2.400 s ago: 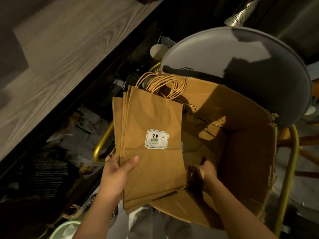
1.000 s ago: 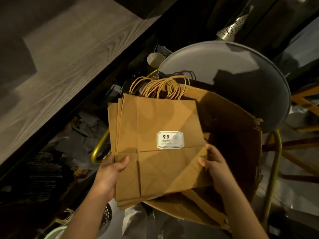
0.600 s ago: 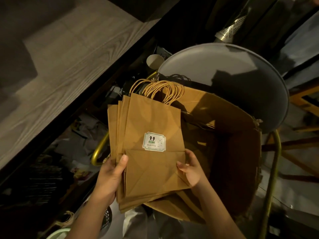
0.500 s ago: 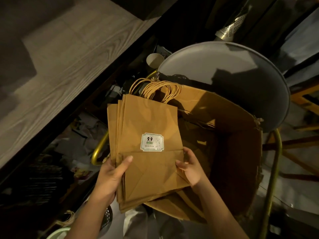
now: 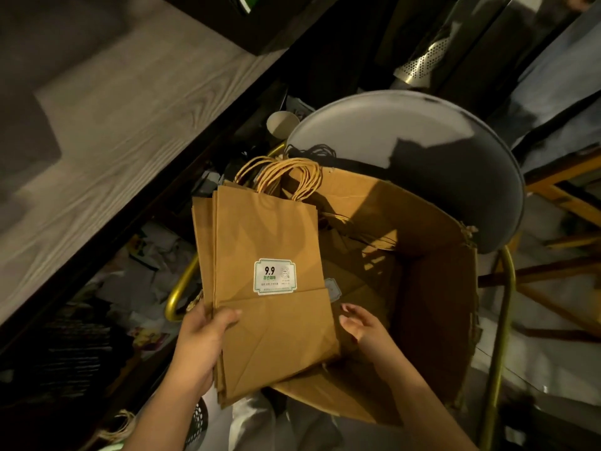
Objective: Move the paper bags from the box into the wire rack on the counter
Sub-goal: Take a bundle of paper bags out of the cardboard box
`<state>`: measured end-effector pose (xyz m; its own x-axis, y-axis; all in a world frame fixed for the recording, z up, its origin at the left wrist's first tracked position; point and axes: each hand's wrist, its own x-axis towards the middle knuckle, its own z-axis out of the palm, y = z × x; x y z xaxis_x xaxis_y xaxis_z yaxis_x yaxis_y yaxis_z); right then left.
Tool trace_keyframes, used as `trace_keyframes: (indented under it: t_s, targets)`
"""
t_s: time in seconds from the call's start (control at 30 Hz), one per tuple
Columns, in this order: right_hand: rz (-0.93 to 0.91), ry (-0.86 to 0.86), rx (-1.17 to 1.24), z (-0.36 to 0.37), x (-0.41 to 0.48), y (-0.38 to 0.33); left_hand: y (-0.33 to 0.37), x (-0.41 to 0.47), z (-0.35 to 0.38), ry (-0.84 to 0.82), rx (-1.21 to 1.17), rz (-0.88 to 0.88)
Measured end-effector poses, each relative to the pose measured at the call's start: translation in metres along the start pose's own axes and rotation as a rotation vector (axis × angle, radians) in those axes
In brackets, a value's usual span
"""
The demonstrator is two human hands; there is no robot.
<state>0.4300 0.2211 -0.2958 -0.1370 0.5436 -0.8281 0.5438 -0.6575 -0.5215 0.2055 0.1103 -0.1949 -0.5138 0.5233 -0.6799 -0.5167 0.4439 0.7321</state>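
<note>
Left hand [image 5: 198,346] grips the lower left corner of a stack of paper bags [image 5: 266,239], thumb on top and fingers hidden beneath. The right hand [image 5: 364,330] is released, its fingers loosely spread just beside the stack's right edge; whether it touches the paper cannot be told. The stack hangs over the left edge of the one cardboard box [image 5: 432,288], which sits on a round grey chair seat [image 5: 406,131]. Offset left edges show at least four bags, but the full count is hidden. One label [image 5: 274,276] reading 9.9 shows on the top bag. A bundle of twisted handles [image 5: 283,174] is too tangled to count. More bags [image 5: 357,255] lie in the box's shadowed bottom, number unclear. The wooden counter [image 5: 113,125] is cut off at the left, and the clutter beneath it is too dark to make out.
</note>
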Motion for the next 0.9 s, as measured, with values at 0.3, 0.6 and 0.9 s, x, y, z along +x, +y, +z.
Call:
trace_keyframes:
  t_s: [0.3, 0.6, 0.9]
  targets:
    - [0.118, 0.156, -0.185, -0.041, 0.049, 0.002, 0.005, 0.010, -0.011, 0.168, 0.016, -0.021]
    - [0.115, 0.155, -0.534, -0.030, 0.080, 0.028, -0.004, 0.020, -0.019, 0.209, 0.028, -0.037]
    - [0.139, 0.291, -0.825, -0.016, 0.083, 0.033, -0.005, 0.021, -0.018, 0.202, 0.018, -0.037]
